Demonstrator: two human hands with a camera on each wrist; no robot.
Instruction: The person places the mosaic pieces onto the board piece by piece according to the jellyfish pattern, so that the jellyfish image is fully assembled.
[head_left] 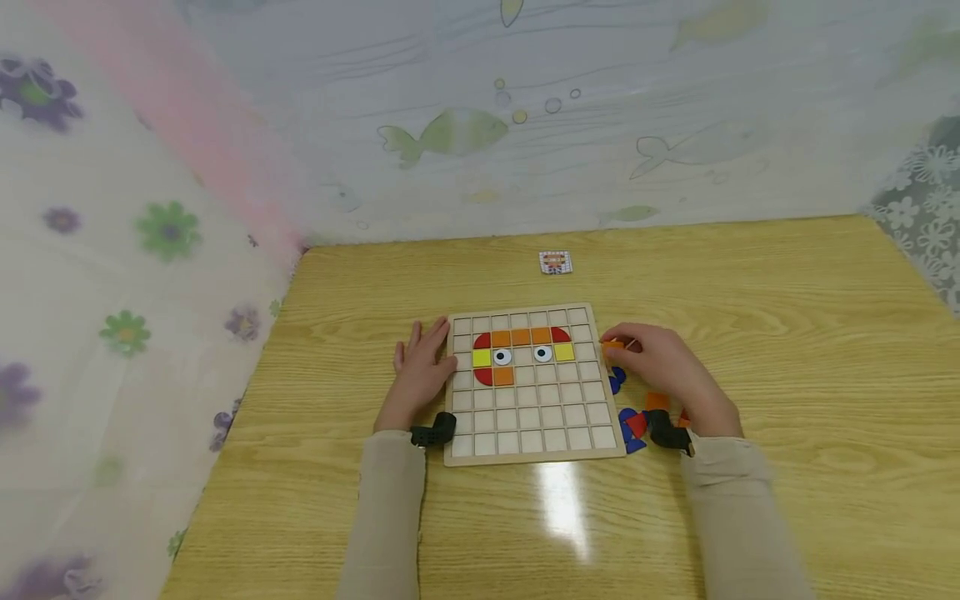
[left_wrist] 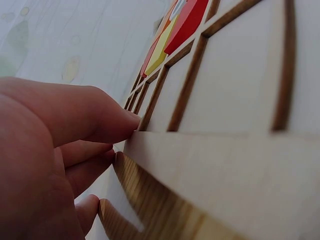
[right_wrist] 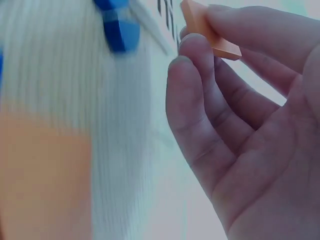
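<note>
A square wooden grid board lies on the table, with red, orange and yellow tiles and two eye tiles set in its upper cells. My left hand rests at the board's left edge, its thumb touching the frame and its fingers fairly straight. Just past the right edge, my right hand pinches an orange tile between thumb and fingers. Below that hand lie blue tiles, a red tile and another orange tile, some partly hidden by the wrist.
A small pattern card lies on the table behind the board. The wood-grain table meets a fish-print curtain at the back and a flowered curtain on the left. Black cameras are strapped to both wrists.
</note>
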